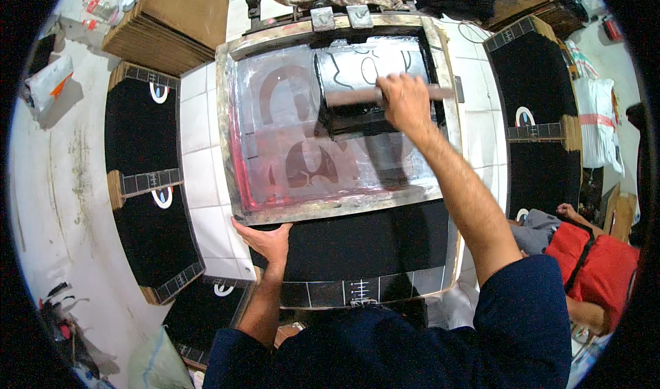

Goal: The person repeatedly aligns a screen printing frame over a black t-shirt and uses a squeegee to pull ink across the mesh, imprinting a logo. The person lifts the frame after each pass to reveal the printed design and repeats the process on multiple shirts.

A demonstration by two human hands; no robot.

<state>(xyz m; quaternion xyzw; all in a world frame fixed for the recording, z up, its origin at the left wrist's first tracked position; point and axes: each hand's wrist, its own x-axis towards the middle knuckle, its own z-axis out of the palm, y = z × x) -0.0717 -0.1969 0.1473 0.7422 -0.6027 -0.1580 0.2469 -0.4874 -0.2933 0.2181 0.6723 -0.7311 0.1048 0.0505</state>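
Head view: my right hand (407, 106) is wrapped round the squeegee (350, 98), a long brownish bar lying crosswise over the far right part of the screen frame (337, 209). So the squeegee is right in that hand's grip, well apart from the left one. Dark ink (350, 124) sits on the mesh just nearer me than the bar, with a pale outlined patch (364, 66) beyond it. Left hand (267, 242) is spread wide at the frame's near left corner, touching it; can't tell if it's actually gripping. Black-covered board (357, 241) pokes out past the frame's near edge.
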